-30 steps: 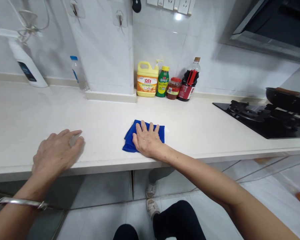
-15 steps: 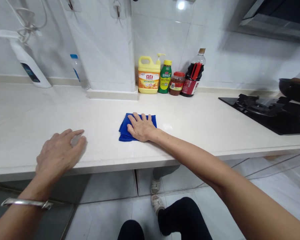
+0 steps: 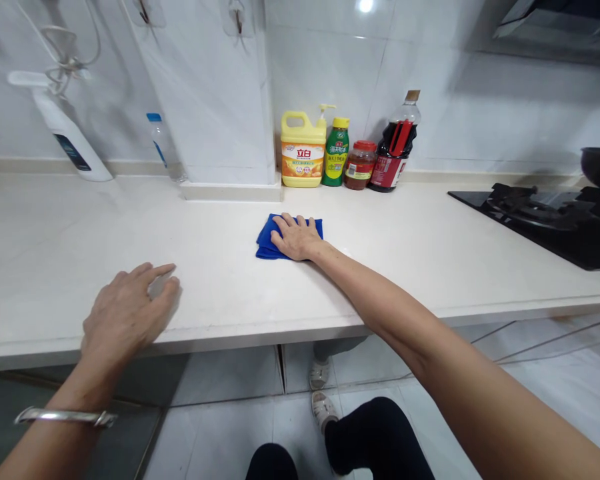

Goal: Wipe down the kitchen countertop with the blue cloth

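A folded blue cloth (image 3: 266,243) lies on the white countertop (image 3: 55,233), a little in front of the pillar base. My right hand (image 3: 296,237) presses flat on the cloth, fingers spread, arm stretched across the counter. Near the counter's front edge, my left hand (image 3: 127,311) rests palm down on the bare surface, fingers apart, holding nothing. A metal bangle (image 3: 65,417) circles the left wrist.
At the back wall stand a yellow detergent jug (image 3: 303,150), a green bottle (image 3: 337,152), a red-lidded jar (image 3: 359,165) and a dark sauce bottle (image 3: 396,145). A spray bottle (image 3: 64,130) and a clear water bottle (image 3: 164,148) are at left. A black gas hob (image 3: 545,217) lies right.
My right hand has slid the blue cloth away from the counter's front edge toward the back wall. The left hand has stayed in place.
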A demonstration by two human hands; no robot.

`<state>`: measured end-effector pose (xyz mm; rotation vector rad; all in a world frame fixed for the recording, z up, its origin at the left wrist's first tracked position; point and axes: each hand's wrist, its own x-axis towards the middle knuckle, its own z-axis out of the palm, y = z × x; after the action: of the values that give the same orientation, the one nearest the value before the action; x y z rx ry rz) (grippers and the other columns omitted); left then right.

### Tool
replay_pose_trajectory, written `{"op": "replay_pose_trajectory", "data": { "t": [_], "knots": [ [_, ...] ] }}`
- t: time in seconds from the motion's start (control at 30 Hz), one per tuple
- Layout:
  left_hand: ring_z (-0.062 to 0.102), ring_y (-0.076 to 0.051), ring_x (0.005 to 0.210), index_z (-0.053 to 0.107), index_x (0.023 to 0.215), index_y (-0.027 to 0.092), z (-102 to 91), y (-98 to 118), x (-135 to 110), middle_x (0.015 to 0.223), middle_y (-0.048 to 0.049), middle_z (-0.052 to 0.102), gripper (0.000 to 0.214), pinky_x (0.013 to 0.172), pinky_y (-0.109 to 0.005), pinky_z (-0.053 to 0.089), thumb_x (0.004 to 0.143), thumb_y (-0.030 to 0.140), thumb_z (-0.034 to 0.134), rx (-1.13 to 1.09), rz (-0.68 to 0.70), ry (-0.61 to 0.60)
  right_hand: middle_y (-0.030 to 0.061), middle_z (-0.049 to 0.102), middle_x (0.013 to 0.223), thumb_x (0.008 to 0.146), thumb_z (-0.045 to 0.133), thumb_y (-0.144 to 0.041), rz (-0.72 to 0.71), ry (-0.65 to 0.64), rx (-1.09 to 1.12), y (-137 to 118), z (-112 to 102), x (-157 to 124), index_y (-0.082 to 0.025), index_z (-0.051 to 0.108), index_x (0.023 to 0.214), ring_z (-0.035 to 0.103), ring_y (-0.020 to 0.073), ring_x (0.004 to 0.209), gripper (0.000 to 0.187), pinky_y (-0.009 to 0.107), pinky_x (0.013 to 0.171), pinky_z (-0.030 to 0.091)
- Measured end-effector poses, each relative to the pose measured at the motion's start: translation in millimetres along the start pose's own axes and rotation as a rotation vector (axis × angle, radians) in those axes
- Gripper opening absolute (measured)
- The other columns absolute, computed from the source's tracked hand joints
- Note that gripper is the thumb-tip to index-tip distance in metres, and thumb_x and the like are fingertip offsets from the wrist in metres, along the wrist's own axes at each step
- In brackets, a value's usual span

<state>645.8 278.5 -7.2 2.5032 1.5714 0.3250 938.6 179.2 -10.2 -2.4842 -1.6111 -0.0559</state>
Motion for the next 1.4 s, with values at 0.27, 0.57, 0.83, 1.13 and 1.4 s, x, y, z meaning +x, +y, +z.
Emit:
{"op": "replay_pose_trajectory", "data": {
  "t": [0.27, 0.57, 0.83, 1.13, 1.4],
  "knots": [
    [0.04, -0.035, 0.147, 0.056, 0.146, 0.029, 0.7, -2, -1, 0.162, -0.006, 0.042, 0.066, 0.123, -0.057, 0.033, 0.096, 0.058, 0.025, 0.023, 0.012, 0.021, 0.0084, 0.029, 0.17, 0.103, 0.024, -0.053, 0.05, 0.019, 0.021, 26, 1, 12, -0.021, 0.033, 0.161, 0.036, 0.0412, 0.146, 0.067, 0.066, 0.121, 0.023],
    [0.036, -0.033, 0.15, 0.055, 0.145, 0.032, 1.6, -4, -2, 0.164, -0.0032, 0.04, 0.061, 0.124, -0.057, 0.031, 0.097, 0.056, 0.028, -0.008, 0.001, 0.019, 0.0072, 0.028, 0.171, 0.103, 0.023, -0.053, 0.109, 0.017, -0.002, 64, -1, 14, -0.023, 0.033, 0.161, 0.035, 0.0408, 0.147, 0.067, 0.066, 0.121, 0.024],
    [0.035, -0.032, 0.15, 0.055, 0.146, 0.033, 0.5, -2, -4, 0.164, -0.0024, 0.039, 0.059, 0.124, -0.057, 0.031, 0.097, 0.055, 0.029, -0.026, -0.007, 0.013, 0.0079, 0.026, 0.172, 0.102, 0.021, -0.055, 0.21, 0.014, -0.043, 104, -3, -2, -0.024, 0.031, 0.163, 0.035, 0.0412, 0.148, 0.069, 0.064, 0.121, 0.024],
    [0.039, -0.036, 0.146, 0.054, 0.148, 0.03, -3.9, 1, -4, 0.162, -0.0055, 0.041, 0.062, 0.121, -0.058, 0.035, 0.097, 0.055, 0.028, -0.028, -0.004, 0.005, 0.0065, 0.027, 0.171, 0.102, 0.018, -0.055, 0.352, 0.033, -0.091, 136, -10, -47, -0.026, 0.031, 0.162, 0.037, 0.0401, 0.146, 0.068, 0.063, 0.12, 0.026],
    [0.043, -0.036, 0.143, 0.057, 0.146, 0.023, -8.8, 5, -14, 0.158, -0.0086, 0.048, 0.064, 0.121, -0.057, 0.035, 0.095, 0.048, 0.027, -0.045, 0.042, 0.053, 0.0077, 0.026, 0.172, 0.104, 0.017, -0.052, 0.479, 0.044, -0.117, 126, -15, -88, -0.023, 0.029, 0.163, 0.033, 0.0397, 0.149, 0.066, 0.061, 0.121, 0.024]
  ]
}}
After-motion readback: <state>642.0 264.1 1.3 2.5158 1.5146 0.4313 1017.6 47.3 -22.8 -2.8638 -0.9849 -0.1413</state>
